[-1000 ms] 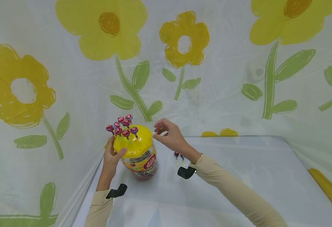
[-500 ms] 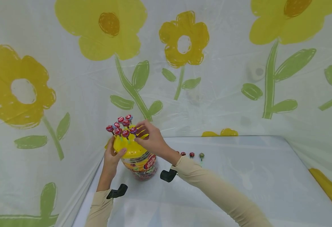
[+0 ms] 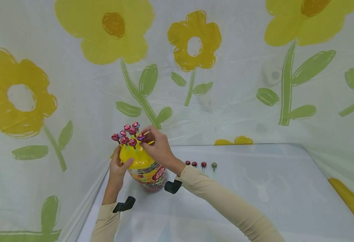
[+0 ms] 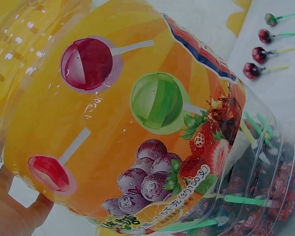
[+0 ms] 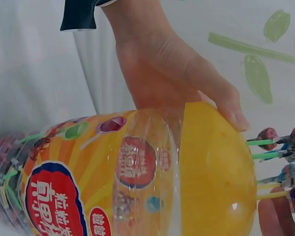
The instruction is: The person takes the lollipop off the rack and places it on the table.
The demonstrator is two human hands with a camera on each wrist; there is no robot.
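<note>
Gripping the yellow domed lid [image 3: 139, 160] of a clear plastic jar [image 3: 148, 176] on the white desk [image 3: 240, 201], my left hand [image 3: 118, 165] sits opposite my right hand [image 3: 159, 148], which pinches a red-and-purple wrapped lollipop [image 3: 141, 137] above that lid.

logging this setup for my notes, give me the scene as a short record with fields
left hand: grips the jar at its yellow lid
right hand: holds a purple-wrapped lollipop at the lid
lid: red-wrapped lollipops stand in it, sticks down
jar: on the table, lollipops inside
table: four loose lollipops right of the jar
backdrop: white, with yellow flowers
</note>
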